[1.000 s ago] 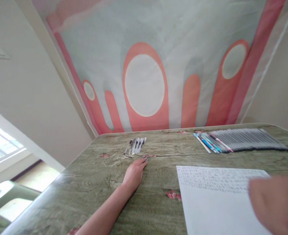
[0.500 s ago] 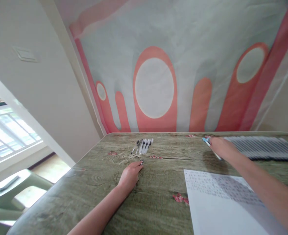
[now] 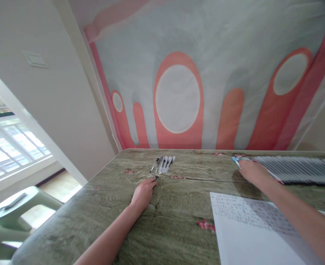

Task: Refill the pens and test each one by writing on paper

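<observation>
From the left, my left hand rests on the wood-patterned green-brown tabletop, its fingers drawn together around or against a small dark slender item; I cannot tell whether it is gripped. Just beyond lies a small cluster of clear-and-black pens, side by side; the white handwritten paper sheet lies farther right, partly beneath my right forearm. My right hand reaches over it to the light-blue slim pens, its fingers bent down and mostly closed; I cannot see whether they pinch one or only touch. Beside that hand, a long row of clear, dark-ended pens spreads rightward; I judge the step in hand to be handling the pens at the row's left end, which calls for a narrow fingertip pinch that spares the neighbours.
</observation>
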`<state>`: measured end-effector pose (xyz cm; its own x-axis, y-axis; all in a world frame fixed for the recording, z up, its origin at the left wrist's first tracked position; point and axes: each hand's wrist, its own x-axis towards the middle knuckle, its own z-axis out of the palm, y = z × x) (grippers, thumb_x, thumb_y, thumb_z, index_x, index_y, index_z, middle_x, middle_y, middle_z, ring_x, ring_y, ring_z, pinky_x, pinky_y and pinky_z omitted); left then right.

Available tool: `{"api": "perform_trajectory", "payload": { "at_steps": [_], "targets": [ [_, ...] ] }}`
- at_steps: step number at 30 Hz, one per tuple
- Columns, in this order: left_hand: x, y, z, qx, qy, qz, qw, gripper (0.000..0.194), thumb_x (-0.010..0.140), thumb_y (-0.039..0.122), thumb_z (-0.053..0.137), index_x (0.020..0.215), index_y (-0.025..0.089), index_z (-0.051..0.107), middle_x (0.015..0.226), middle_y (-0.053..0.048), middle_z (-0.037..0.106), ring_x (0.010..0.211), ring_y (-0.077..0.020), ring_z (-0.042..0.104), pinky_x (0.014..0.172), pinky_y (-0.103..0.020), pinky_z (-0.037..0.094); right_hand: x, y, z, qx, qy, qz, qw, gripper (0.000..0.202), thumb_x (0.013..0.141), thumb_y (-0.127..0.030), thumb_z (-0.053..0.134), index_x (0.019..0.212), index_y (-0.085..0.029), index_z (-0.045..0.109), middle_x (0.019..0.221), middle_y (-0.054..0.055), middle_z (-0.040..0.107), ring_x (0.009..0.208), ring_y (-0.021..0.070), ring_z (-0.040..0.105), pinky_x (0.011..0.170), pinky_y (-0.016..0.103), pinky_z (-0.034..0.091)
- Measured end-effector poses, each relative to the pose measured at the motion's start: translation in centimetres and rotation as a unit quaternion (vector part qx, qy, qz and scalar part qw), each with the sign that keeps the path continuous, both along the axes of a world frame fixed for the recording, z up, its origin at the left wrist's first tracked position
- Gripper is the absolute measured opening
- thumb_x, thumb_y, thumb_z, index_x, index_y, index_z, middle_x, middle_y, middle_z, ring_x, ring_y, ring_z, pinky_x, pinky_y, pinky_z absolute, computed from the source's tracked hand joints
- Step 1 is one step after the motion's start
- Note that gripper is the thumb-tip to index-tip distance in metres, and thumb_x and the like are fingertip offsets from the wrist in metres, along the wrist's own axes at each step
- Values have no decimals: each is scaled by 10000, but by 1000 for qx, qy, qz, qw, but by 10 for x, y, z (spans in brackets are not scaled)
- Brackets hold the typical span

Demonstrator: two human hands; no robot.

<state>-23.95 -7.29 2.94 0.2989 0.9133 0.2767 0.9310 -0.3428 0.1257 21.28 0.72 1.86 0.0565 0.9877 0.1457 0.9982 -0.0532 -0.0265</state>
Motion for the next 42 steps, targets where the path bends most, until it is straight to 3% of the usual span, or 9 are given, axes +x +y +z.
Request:
{"api": "perform_trajectory", "payload": {
  "at_steps": [10, 13, 16, 18, 22, 24, 27, 33, 42],
  "targets": [
    [3, -8, 9, -2, -37, 6, 999, 338, 783, 146, 404, 1046, 206, 608, 1187, -37, 541, 1083, -157, 491, 972, -297, 359, -6, 1, 8, -6, -15, -6, 1000, 211, 738, -195, 449, 830, -84, 603, 824, 184, 639, 809, 285, 606, 668, 331, 389],
    [12, -16, 18, -3, -94, 1, 996, 298, 803, 207, 420, 1038, 209, 603, 1161, -48, 553, 1066, -168, 501, 961, -308, 363, -16, -1, 23, -16, 57, 22, 998, 234, 706, -246, 490, 861, -126, 618, 793, 120, 650, 765, 250, 603, 630, 297, 389],
    [33, -22, 24, -78, -213, -8, 974, 285, 792, 271, 469, 1039, 190, 588, 1052, -58, 604, 944, -169, 563, 870, -301, 429, -42, -16, 44, -39, 213, 129, 968, 297, 712, -276, 478, 945, -145, 607, 740, 41, 640, 672, 164, 577, 581, 231, 384],
    [53, -24, 26, -195, -332, -21, 923, 331, 797, 326, 472, 1077, 168, 551, 1013, -68, 617, 855, -160, 593, 762, -283, 475, -68, -32, 56, -108, 313, 226, 916, 307, 746, -304, 424, 934, -151, 613, 690, 8, 611, 603, 130, 534, 529, 208, 371],
    [92, -22, 19, -331, -576, -33, 747, 469, 775, 412, 509, 1159, 146, 467, 1078, -121, 579, 869, -175, 595, 705, -280, 474, -123, -64, 62, -238, 417, 319, 817, 244, 731, -295, 455, 835, -152, 624, 602, -26, 539, 519, 88, 437, 472, 186, 321],
    [107, -18, 11, -336, -659, -40, 672, 451, 740, 451, 546, 1062, 136, 526, 1053, -124, 582, 893, -184, 585, 728, -278, 460, -145, -73, 54, -272, 452, 312, 790, 197, 707, -270, 484, 793, -147, 612, 579, -35, 510, 496, 74, 404, 460, 181, 310],
    [120, -12, -2, -309, -740, -18, 597, 423, 697, 482, 581, 936, 133, 557, 902, -84, 612, 827, -172, 590, 735, -289, 451, -164, -77, 36, -263, 478, 277, 791, 116, 680, -232, 509, 725, -144, 569, 535, -49, 454, 464, 62, 375, 430, 172, 279],
    [126, -10, -12, -286, -781, -27, 555, 381, 674, 454, 618, 858, 125, 564, 749, -39, 600, 709, -131, 574, 716, -264, 434, -175, -78, 11, -242, 507, 286, 777, 263, 770, -389, 468, 654, -154, 494, 517, -51, 426, 451, 62, 361, 429, 179, 274],
    [114, -7, -9, -297, -814, -33, 498, 285, 739, 310, 603, 948, 124, 552, 937, -119, 630, 865, -176, 598, 836, -326, 424, -170, -83, 4, -223, 485, 310, 787, 380, 812, -473, 405, 617, -153, 475, 514, -45, 407, 465, 66, 330, 442, 191, 254]
  ]
}}
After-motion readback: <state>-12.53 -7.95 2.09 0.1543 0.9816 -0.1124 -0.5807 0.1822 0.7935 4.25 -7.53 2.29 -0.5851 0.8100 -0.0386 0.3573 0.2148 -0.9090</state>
